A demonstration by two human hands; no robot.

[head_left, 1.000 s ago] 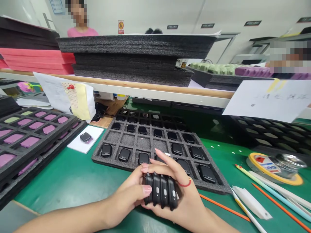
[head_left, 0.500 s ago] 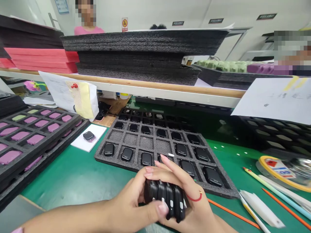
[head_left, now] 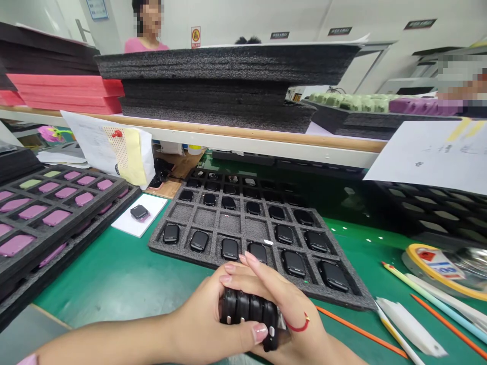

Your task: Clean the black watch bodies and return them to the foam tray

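My left hand (head_left: pixel 201 324) and my right hand (head_left: pixel 281 309) together clasp a row of several small black watch bodies (head_left: pixel 249 312), stood on edge side by side, low over the green mat. My left thumb presses on the front of the row; my right fingers fold over its top. Just beyond my hands lies a black foam tray (head_left: pixel 213 220) with a grid of pockets, most holding the same black watch bodies (head_left: pixel 292 262), a few pockets bare.
Foam trays with purple and green parts (head_left: pixel 53 203) sit at the left. A single watch body rests on white paper (head_left: pixel 139 213). Pencils and a paper strip (head_left: pixel 411 324) and a tape roll (head_left: pixel 437 263) lie at right. A shelf holds stacked foam sheets (head_left: pixel 224 86). A person stands behind.
My hands drew slightly toward me and lower with the row of watch bodies. My left thumb slid across the front of the row to its right end.
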